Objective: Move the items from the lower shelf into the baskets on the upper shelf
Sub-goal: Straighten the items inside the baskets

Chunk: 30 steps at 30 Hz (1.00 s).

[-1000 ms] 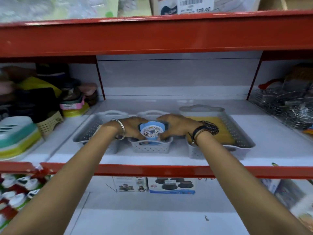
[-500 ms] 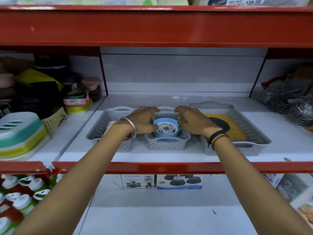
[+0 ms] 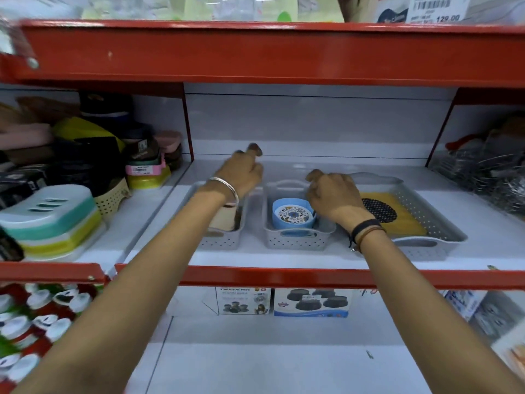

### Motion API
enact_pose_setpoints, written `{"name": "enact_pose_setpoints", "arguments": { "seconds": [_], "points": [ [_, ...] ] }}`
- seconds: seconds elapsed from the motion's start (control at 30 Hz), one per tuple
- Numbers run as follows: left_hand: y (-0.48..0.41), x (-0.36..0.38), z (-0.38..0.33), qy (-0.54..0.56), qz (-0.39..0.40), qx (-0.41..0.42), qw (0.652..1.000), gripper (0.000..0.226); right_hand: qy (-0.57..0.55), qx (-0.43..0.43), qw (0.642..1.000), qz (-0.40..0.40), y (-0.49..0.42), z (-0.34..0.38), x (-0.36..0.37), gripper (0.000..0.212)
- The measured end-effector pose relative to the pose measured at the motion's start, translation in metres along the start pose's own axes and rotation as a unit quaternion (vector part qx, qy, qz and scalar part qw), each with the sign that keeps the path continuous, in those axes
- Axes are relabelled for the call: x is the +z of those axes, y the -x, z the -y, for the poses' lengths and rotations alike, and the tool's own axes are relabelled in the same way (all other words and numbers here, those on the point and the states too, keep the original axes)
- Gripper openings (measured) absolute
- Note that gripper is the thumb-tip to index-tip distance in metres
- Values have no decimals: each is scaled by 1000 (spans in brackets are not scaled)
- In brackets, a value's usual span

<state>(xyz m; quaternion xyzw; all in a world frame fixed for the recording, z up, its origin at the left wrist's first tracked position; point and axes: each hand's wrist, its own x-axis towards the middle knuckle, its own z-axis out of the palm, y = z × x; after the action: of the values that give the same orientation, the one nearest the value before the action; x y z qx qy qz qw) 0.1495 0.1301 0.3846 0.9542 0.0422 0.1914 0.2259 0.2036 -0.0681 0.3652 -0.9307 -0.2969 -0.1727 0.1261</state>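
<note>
Item: round light-blue plastic container with a floral-printed white lid [image 3: 293, 217], stood upright inside the small grey perforated plastic basket [image 3: 295, 240] at the middle of the upper shelf [image 3: 284, 258]. It is touched by neither hand.

Right hand [image 3: 332, 194]: held over the right rim of the small basket, fingers curled loosely downward, nothing gripped; whether the rim is touched cannot be told. Dark and brown bands are worn at the wrist.

Left hand [image 3: 244, 173]: raised above the long grey perforated basket [image 3: 224, 237] just left of the small one, fingers slack and blurred, grip released and empty. A silver bangle [image 3: 224, 189] is worn at the wrist. A beige item [image 3: 224, 221] is partly seen inside this basket, under the wrist.

To the right: a wide grey perforated tray with handles [image 3: 434, 231], holding a flat yellow item [image 3: 403, 216] with a black perforated round patch [image 3: 379, 209].

Lower shelf [image 3: 284, 365]: two printed cartons at the back, one white showing vibration pads [image 3: 243, 300], one blue-edged showing dark round pads [image 3: 311, 302].

Neighbouring bays: stacked teal, yellow and white soap cases [image 3: 48, 220] to the left, wire racks [image 3: 488, 177] to the right.
</note>
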Motion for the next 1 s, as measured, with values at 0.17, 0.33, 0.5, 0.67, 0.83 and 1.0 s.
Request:
{"name": "enact_pose_setpoints", "arguments": {
  "seconds": [0.17,0.33,0.5,0.67,0.83,1.0],
  "points": [
    [18,-44,57,-195,212,-61,956,59,-209,-86,970,89,-10,57,1,45],
    [38,-31,101,-224,295,-61,927,98,-96,-135,955,246,-31,105,43,90],
    [35,-29,109,-215,255,-17,943,102,-50,-121,958,256,-43,113,63,90],
    [33,-27,117,-198,250,-28,947,99,-117,-115,959,232,-39,111,58,83],
    [36,-24,120,-164,140,-81,973,60,-31,-121,985,116,-30,114,50,39],
    [41,-24,113,-180,140,-102,968,34,-7,-122,981,151,-27,122,47,33]
  ]
}}
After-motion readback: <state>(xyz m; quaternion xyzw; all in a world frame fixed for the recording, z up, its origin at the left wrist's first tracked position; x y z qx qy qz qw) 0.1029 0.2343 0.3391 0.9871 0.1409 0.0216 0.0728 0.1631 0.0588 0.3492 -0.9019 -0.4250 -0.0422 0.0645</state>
